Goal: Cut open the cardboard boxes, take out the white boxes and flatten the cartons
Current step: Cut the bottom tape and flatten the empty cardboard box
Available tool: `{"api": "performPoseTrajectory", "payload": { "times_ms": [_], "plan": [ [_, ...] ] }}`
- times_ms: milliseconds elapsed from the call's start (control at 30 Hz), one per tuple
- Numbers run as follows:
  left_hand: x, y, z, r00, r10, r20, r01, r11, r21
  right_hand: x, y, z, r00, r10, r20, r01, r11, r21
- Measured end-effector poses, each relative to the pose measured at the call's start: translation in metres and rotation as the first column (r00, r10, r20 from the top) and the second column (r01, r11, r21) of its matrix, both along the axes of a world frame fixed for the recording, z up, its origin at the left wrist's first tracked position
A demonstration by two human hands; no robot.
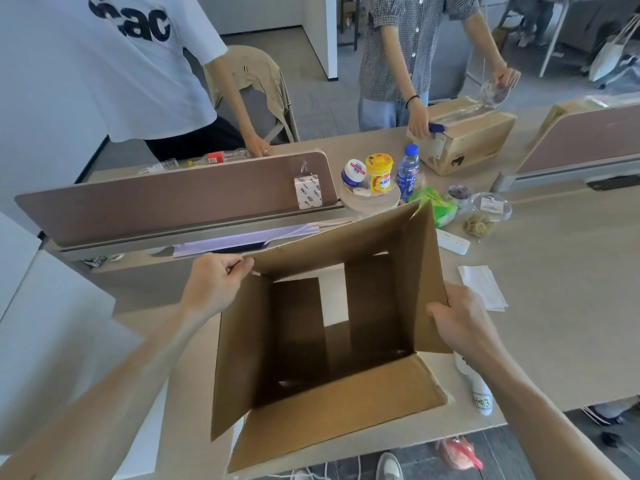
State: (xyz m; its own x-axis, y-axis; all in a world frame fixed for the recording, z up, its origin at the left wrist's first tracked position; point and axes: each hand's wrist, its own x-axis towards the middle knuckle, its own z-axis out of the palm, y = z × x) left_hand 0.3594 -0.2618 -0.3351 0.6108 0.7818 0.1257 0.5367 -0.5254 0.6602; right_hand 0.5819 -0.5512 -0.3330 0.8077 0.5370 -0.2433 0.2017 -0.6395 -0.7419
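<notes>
Your left hand pinches the carton's far left corner, and your right hand grips its right wall. The carton sits tilted at the near edge of the counter, open at the top, with nothing inside and gaps showing between its bottom flaps. Emptying looks done, and flattening it is left. Beyond it, a second carton is not yet fully opened.

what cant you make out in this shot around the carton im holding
Head view only.
- White bottle: top hidden under the wrist of the right hand and behind the carton.
- Far cardboard box: contents hidden by its own walls.
- Small white box: print too small to read.
- Red object on the floor: blurred, cut off by the table edge.
</notes>
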Motion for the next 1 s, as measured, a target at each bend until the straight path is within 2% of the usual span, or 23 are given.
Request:
{"api": "performPoseTrajectory", "payload": {
  "times_ms": [100, 233, 400, 500, 733, 800, 867, 933, 1000],
  "plan": [
    [0.0, -0.005, 0.012, 0.999, -0.053, 0.0, 0.053, 0.999, 0.013, 0.001, 0.006, 0.006, 0.999, -0.044, -0.019, 0.045, 0.997, 0.056],
    [-0.002, -0.007, 0.027, 0.999, -0.046, -0.005, 0.046, 0.998, 0.04, -0.001, 0.012, 0.014, 0.994, -0.082, -0.071, 0.089, 0.99, 0.105],
    [-0.004, -0.008, 0.035, 0.999, -0.027, 0.038, 0.024, 0.997, 0.078, -0.002, 0.017, 0.029, 0.998, -0.058, 0.007, 0.057, 0.986, 0.158],
    [-0.009, 0.01, 0.031, 0.997, 0.052, 0.048, -0.054, 0.998, 0.031, 0.004, 0.017, 0.031, 0.999, 0.021, 0.025, -0.023, 0.995, 0.095],
    [-0.015, 0.041, 0.0, 0.966, 0.213, -0.146, -0.239, 0.954, -0.183, 0.004, 0.012, 0.002, 0.97, 0.208, 0.127, -0.2, 0.977, -0.073],
    [-0.012, 0.043, -0.008, 0.944, 0.287, -0.165, -0.307, 0.945, -0.114, 0.005, 0.009, -0.006, 0.961, 0.243, 0.131, -0.231, 0.968, -0.099],
    [-0.009, 0.039, -0.014, 0.935, 0.33, -0.129, -0.324, 0.944, 0.065, 0.006, 0.005, -0.013, 0.957, 0.258, 0.132, -0.245, 0.963, -0.11],
    [-0.005, 0.032, -0.018, 0.946, 0.321, -0.054, -0.304, 0.93, 0.209, 0.006, 0.002, -0.015, 0.958, 0.257, 0.127, -0.243, 0.964, -0.112],
    [-0.004, 0.034, -0.019, 0.958, 0.284, -0.044, -0.261, 0.923, 0.282, 0.004, -0.004, -0.013, 0.963, 0.246, 0.109, -0.238, 0.968, -0.08]
  ]
}}
